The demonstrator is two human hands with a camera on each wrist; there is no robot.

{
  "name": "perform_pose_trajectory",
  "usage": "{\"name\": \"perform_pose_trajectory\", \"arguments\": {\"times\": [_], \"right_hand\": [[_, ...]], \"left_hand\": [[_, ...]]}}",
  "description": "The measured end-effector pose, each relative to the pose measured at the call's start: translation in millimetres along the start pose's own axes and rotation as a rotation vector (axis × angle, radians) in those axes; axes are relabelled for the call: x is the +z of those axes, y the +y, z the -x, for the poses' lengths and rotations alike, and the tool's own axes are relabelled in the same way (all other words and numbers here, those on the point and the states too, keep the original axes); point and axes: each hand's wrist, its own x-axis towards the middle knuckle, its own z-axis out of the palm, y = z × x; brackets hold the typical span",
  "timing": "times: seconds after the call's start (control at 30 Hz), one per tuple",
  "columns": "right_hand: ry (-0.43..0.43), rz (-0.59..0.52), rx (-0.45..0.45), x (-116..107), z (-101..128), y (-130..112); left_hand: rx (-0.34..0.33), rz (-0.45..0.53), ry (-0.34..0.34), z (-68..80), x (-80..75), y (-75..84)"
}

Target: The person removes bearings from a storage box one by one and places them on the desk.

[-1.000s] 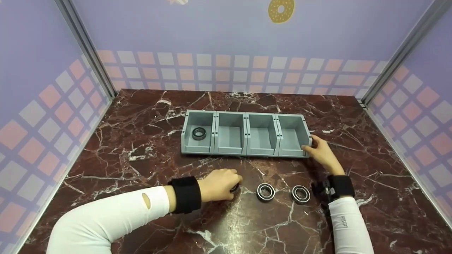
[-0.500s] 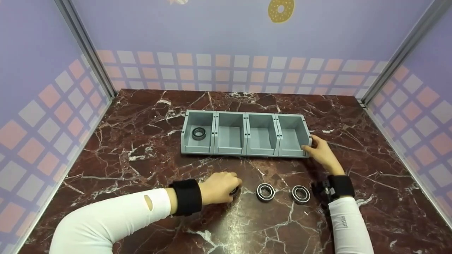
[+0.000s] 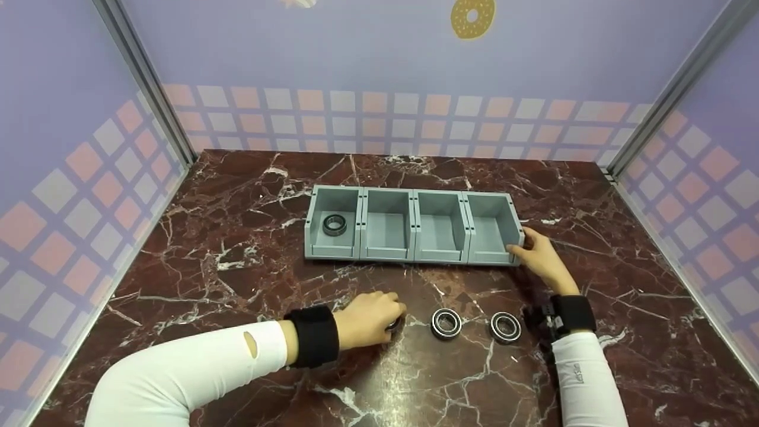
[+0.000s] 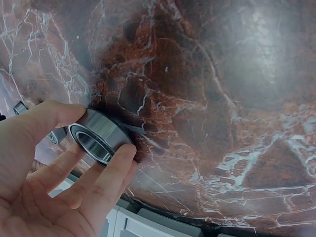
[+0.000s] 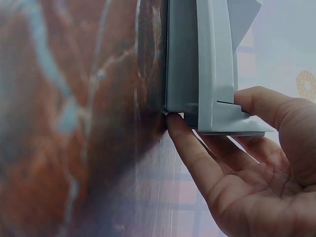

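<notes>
Left hand [image 3: 369, 319] rests low on the marble tabletop [image 3: 237, 284], just left of two loose bearings. In the left wrist view its thumb and fingers [image 4: 111, 170] pinch a steel bearing [image 4: 98, 138] by the outer race; the bearing is tipped up on edge, its lower edge at or very near the tabletop, though contact cannot be confirmed. In the head view the held bearing is mostly hidden under the hand, with only a dark sliver visible at the fingertips.

Right hand [image 3: 541, 256] is at the right end of the grey four-compartment bin [image 3: 412, 256]. In the right wrist view the thumb lies against the bin's front corner and the fingers [image 5: 197, 153] reach along its end wall, loosely extended and touching it.

Second bearing [image 3: 446, 323] and third bearing [image 3: 505, 326] lie flat on the tabletop side by side, apart from each other, between the two hands and in front of the bin. A fourth bearing [image 3: 334, 224] lies flat in the bin's leftmost compartment. The other three compartments hold nothing visible.

Both forearms wear white sleeves with black wrist straps.
</notes>
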Motion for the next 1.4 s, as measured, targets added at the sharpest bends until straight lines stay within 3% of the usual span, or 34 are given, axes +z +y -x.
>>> {"name": "perform_pose_trajectory", "arguments": {"times": [0.27,0.77,0.97,1.4], "right_hand": [[0.007,0.017,0.011,-0.1,-1.9,0.5],[-0.016,-0.009,0.014,-1.1,1.0,-1.7],[-0.013,-0.026,0.011,-0.2,0.9,-1.2],[-0.011,-0.016,0.010,0.2,0.9,-0.4]], "left_hand": [[0.002,-0.018,0.032,1.9,4.5,1.4],[-0.031,-0.012,0.013,2.7,5.9,4.0],[-0.017,0.002,0.033,4.6,7.5,3.4],[-0.007,-0.029,0.012,7.3,10.0,2.5]]}}
